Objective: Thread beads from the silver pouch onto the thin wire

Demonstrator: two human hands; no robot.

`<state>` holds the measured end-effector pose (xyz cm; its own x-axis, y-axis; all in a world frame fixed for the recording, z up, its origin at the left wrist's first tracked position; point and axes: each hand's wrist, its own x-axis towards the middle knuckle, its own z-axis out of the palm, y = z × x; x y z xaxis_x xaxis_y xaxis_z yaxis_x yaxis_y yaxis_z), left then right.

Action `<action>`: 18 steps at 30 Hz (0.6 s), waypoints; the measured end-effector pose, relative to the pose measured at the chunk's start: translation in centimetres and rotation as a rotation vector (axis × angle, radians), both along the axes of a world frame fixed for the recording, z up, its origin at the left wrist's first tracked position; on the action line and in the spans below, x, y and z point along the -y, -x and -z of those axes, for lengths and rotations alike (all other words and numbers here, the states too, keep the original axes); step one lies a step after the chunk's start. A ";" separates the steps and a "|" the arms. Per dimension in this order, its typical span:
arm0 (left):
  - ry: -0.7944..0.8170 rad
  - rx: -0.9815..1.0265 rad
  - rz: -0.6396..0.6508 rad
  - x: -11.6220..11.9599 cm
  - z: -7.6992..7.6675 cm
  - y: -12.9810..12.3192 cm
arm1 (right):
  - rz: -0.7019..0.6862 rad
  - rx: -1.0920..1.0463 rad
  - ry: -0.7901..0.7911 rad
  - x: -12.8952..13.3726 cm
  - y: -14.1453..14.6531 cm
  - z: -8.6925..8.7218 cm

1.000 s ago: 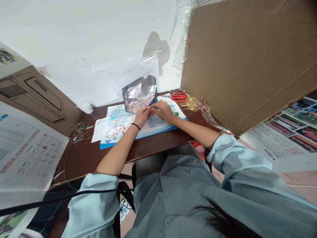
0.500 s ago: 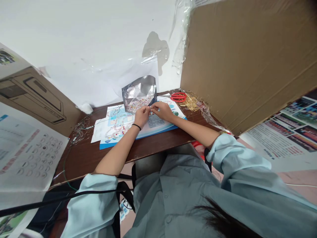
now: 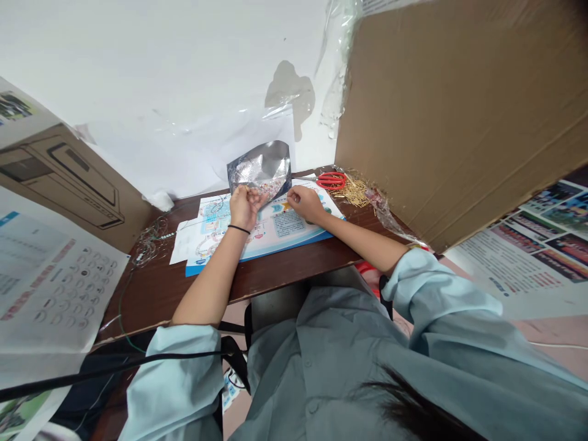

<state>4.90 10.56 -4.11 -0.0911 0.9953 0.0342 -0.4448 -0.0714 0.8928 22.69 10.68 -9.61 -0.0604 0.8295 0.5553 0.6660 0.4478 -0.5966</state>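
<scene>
Foil pouch: a crumpled silver foil pouch (image 3: 260, 166) stands slumped at the far part of the booklet, its wider side running across the table, its top edge rising toward the right.
Pouch contents: small pale, multicoloured beads (image 3: 271, 181) are packed in its lower part, showing through the open front.
Left hand: the left hand (image 3: 245, 207), with a black wrist band (image 3: 238, 229) above it, has a closed grip, fingers curled up against the pouch's lower edge.
Right hand: the right hand (image 3: 306, 204) rests on the booklet just beside the pouch, fingertips drawn together; whether that grip holds anything tiny, I cannot tell.
Under the hands: an illustrated, blue-edged booklet (image 3: 289, 224) lies flat, with a loose printed sheet (image 3: 184, 242) at its left edge.
Table: a dark brown wooden table (image 3: 184, 294) carries everything.
Far right of the table: red-handled scissors (image 3: 331, 180) lie beside a heap of brass pins (image 3: 353, 192) on crumpled clear plastic (image 3: 383, 211).
Left of the table: a tangle of thin wire (image 3: 147, 242) lies near the booklet.
Room: a white wall (image 3: 138, 73) with plastic film and a stain stands behind; a cardboard sheet (image 3: 436, 110) leans at right, a cardboard box (image 3: 64, 184) and printed chart (image 3: 59, 288) at left.
Person: grey-blue shirt (image 3: 340, 361), sleeves rolled.
</scene>
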 end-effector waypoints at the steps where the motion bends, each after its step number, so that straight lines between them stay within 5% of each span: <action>1: 0.019 -0.012 0.024 0.0 -0.1 0.1 | 0.013 -0.011 -0.005 0.0 0.0 -0.1; 11: 0.195 -0.669 0.430 0.6 0.5 0.4 | 0.104 -0.241 -0.151 -0.3 -1.0 -1.1; 18: 0.106 -0.555 0.927 1.1 -0.5 1.9 | 0.116 -0.344 -0.129 -1.0 -1.6 -0.8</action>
